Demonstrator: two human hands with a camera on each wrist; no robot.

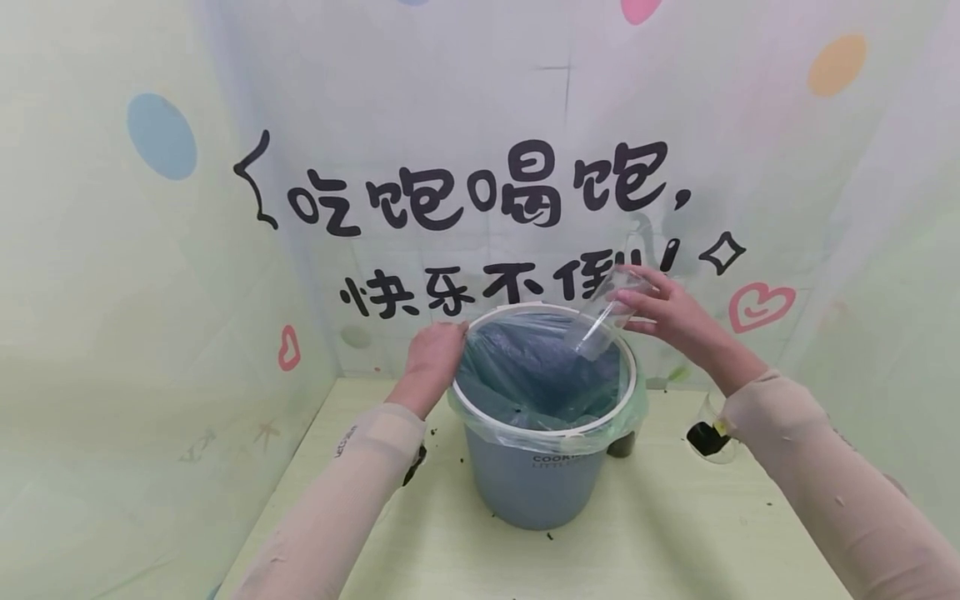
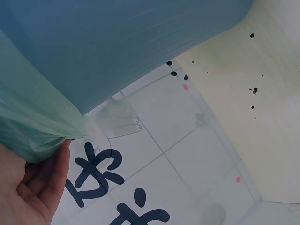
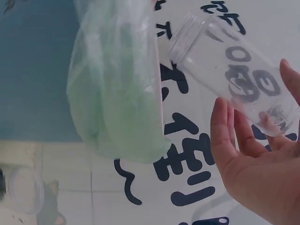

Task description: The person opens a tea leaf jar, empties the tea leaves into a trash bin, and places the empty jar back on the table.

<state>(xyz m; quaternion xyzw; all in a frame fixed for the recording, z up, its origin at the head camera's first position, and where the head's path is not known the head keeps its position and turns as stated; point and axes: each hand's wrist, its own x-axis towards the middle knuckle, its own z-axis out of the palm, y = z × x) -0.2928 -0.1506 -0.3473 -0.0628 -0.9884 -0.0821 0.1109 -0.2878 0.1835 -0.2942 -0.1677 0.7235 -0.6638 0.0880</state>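
Observation:
A blue-grey bin (image 1: pixel 532 487) stands on the table, lined with a thin green plastic bag (image 1: pixel 543 375) folded over its white rim. My left hand (image 1: pixel 437 357) grips the rim's left side, pinching the bag there; in the left wrist view the fingers of my left hand (image 2: pixel 40 187) curl behind the green film (image 2: pixel 42 122). Over the bin's right side, my right hand (image 1: pixel 667 312) holds a clear plastic jar (image 1: pixel 603 317) tilted, its mouth low and toward the bin. The right wrist view shows this jar (image 3: pixel 225 65) see-through, with a few dark specks near its base, beside my fingers.
To the bin's right lies a clear container (image 1: pixel 712 437) with something black in it. A dark object (image 1: pixel 621 445) shows behind the bin's right side, and a black one (image 1: pixel 414 467) beside my left sleeve. Small black bits dot the table (image 1: pixel 637 533). A printed backdrop (image 1: pixel 465 100) rises behind.

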